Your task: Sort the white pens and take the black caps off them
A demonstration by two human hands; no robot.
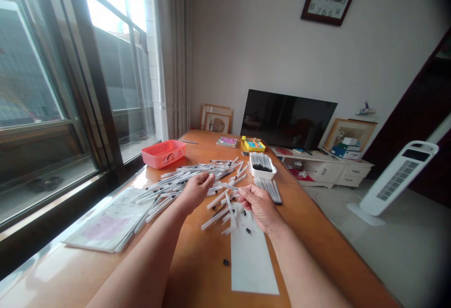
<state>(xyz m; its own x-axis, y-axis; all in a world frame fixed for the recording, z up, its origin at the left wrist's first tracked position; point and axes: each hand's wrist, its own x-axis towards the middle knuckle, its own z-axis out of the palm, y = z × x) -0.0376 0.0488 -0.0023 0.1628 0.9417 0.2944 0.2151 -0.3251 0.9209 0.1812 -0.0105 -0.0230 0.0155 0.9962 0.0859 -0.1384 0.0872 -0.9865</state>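
My right hand [259, 204] pinches a slim white pen [229, 186] between thumb and fingers, its free end pointing left. Across from it my left hand [196, 189] is closed, thumb against fingertips; what it holds, if anything, is too small to make out. Around and beyond both hands spreads a loose pile of white pens [176, 183] with black parts. To the right, a white box [271, 174] holds several pens, and a neat row of them [269, 189] lies in front of it. Small black caps [248, 230] are scattered on and beside a white paper sheet [252, 265].
A red plastic basket [164, 155] stands at the table's left edge, with a stack of papers [109, 221] nearer me. Toward the back lie a colourful booklet [226, 142] and a yellow box [254, 145]. The wooden table's [327, 247] right edge borders the floor.
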